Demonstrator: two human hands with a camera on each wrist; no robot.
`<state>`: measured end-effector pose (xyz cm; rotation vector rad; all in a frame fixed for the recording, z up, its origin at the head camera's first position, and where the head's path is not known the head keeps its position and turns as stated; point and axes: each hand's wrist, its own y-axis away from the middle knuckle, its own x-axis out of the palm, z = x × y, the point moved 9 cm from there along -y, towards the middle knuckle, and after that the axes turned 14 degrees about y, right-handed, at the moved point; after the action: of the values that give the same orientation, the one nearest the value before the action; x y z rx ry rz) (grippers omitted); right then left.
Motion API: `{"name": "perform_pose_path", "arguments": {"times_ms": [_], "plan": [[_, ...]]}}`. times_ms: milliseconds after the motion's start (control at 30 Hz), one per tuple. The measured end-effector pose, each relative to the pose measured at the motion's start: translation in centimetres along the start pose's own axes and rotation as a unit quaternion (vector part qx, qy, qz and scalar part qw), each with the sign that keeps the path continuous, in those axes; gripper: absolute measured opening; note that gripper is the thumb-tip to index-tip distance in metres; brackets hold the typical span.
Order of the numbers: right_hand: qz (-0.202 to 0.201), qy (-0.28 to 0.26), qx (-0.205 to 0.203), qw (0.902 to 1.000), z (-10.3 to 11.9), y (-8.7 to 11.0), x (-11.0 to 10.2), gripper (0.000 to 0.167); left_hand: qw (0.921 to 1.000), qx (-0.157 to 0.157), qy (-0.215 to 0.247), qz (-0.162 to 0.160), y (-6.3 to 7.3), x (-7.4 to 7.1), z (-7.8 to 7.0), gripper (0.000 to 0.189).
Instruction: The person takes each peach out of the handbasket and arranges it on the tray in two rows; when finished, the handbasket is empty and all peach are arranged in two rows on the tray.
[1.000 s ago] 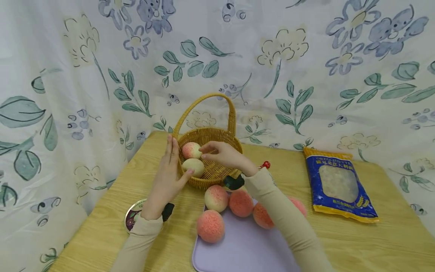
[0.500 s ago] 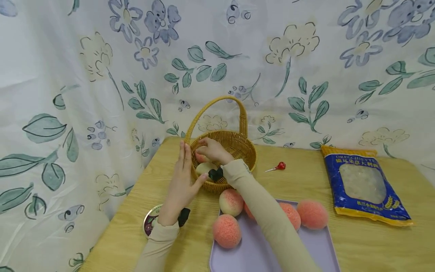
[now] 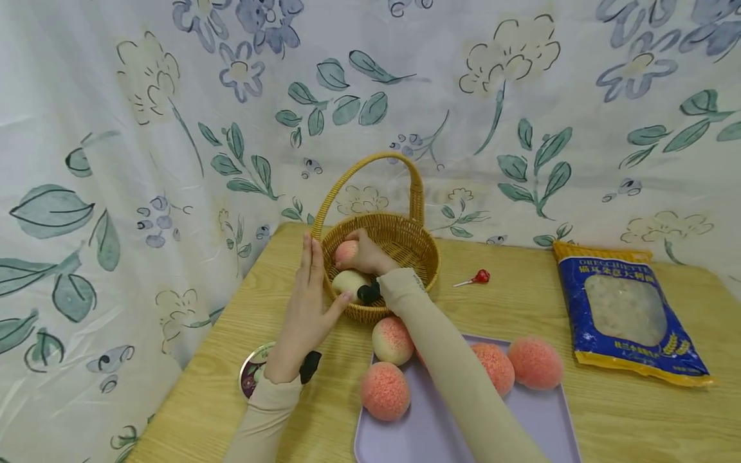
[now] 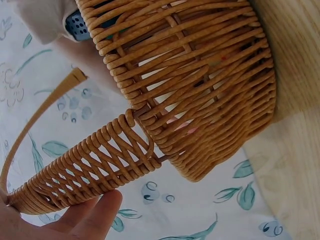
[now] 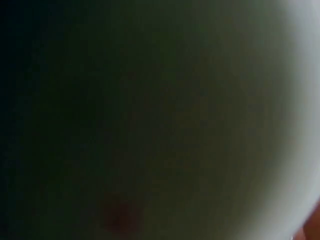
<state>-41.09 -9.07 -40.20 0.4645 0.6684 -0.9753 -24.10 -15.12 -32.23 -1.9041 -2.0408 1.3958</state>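
Observation:
In the head view a yellow wicker basket (image 3: 405, 241) with a tall arched handle stands at the back of the table. My left hand (image 3: 305, 305) lies along its left side with the fingers straight, touching the rim and the foot of the handle; the left wrist view shows two fingertips against the woven handle (image 4: 85, 172). Inside the basket my right hand (image 3: 372, 254) grips a pink peach (image 3: 347, 252), its fingers partly hidden behind it. A pale peach (image 3: 347, 283) lies below it, partly covered by the right wrist. In the right wrist view a blurred pale round surface (image 5: 225, 120) fills nearly everything.
A lilac tray (image 3: 399, 444) in front holds several peaches (image 3: 385, 391), partly under the right sleeve. To the right are a red lollipop (image 3: 481, 276) and a blue pasta bag (image 3: 631, 315). A round tin (image 3: 250, 373) sits by the left wrist. Floral cloth hangs behind.
My right hand has reached further left over the pink peach and closed on it, then shifted slightly so the peach shows again. The left hand has stayed at the basket. The head view has shifted.

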Motion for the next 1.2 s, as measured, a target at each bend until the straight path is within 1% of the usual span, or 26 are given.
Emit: {"name": "perform_pose_path", "arguments": {"times_ms": [167, 267, 400, 500, 567, 700, 900, 1000, 1133, 1200], "plan": [[-0.031, 0.005, 0.015, 0.9994, -0.3, 0.0, -0.6, 0.073, 1.0000, -0.003, -0.002, 0.002, 0.0, -0.1, 0.0, 0.088], [-0.054, 0.004, 0.024, 0.9983, -0.4, 0.4, -1.5, 0.074, 1.0000, 0.005, -0.005, 0.000, 0.2, 0.1, 0.0, 0.088], [-0.070, -0.023, 0.025, 0.9970, 0.1, 1.5, -3.3, 0.075, 0.9998, 0.016, -0.008, -0.004, 0.2, 0.3, -0.1, 0.087], [-0.071, -0.052, 0.020, 0.9959, 0.5, 2.6, -4.8, 0.072, 0.9999, 0.014, -0.006, -0.003, 0.1, 0.3, 0.1, 0.086], [-0.070, -0.068, 0.012, 0.9951, 0.7, 3.4, -5.7, 0.071, 1.0000, 0.008, -0.003, 0.000, 0.1, 0.2, 0.3, 0.087], [-0.072, -0.082, -0.005, 0.9940, 0.8, 5.1, -7.1, 0.068, 1.0000, -0.002, 0.002, 0.003, 0.1, -0.1, 0.5, 0.087], [-0.088, -0.107, -0.015, 0.9902, -0.2, 8.2, -8.8, 0.066, 0.9997, -0.012, 0.011, 0.017, 0.1, 0.1, 0.7, 0.089], [-0.088, -0.112, -0.022, 0.9897, -0.4, 10.0, -9.4, 0.068, 0.9996, -0.016, 0.013, 0.019, 0.1, 0.2, 0.7, 0.090], [-0.076, -0.114, -0.035, 0.9899, -0.6, 12.7, -10.0, 0.069, 0.9995, -0.024, 0.013, 0.017, 0.1, 0.0, 0.8, 0.090], [-0.070, -0.122, -0.045, 0.9891, -0.8, 14.3, -10.1, 0.068, 0.9995, -0.023, 0.011, 0.016, 0.0, -0.1, 0.7, 0.090]]}}
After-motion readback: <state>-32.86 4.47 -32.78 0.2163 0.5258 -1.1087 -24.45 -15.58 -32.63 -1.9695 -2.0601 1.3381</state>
